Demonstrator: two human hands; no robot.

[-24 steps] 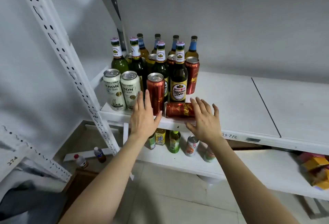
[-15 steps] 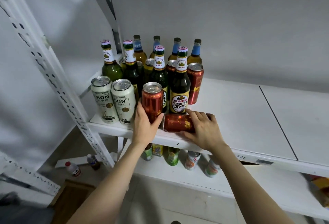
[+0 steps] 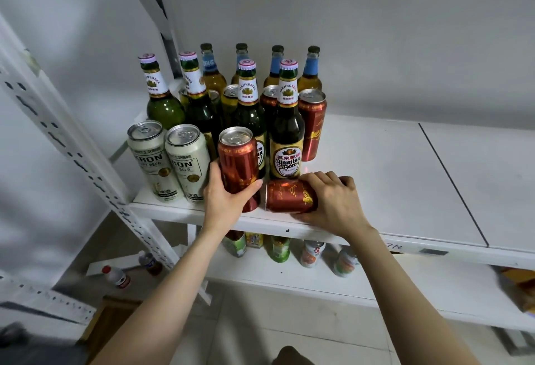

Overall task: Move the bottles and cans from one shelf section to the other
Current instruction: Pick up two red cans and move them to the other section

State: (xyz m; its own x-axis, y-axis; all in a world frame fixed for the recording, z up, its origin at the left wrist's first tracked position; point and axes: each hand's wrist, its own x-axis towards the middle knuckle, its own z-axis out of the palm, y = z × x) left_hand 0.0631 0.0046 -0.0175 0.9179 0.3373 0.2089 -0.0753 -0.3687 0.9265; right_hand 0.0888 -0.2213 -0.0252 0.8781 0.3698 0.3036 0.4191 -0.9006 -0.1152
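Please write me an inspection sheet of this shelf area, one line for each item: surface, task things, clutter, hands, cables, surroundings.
Surface: white shelf, a seam splits it in two.
Job's things: bottles and white cans stand grouped at left; red upright can and red fallen can in front.
Clutter: drinks on the lower shelf; small bottles on the floor.
Hands: left hand grips the upright can; right hand grips the fallen can.
Cables: nothing seen.
Surroundings: grey wall, perforated post.

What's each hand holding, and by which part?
The left hand grips the upright red can round its lower body; right hand grips the lying red can round its right end.
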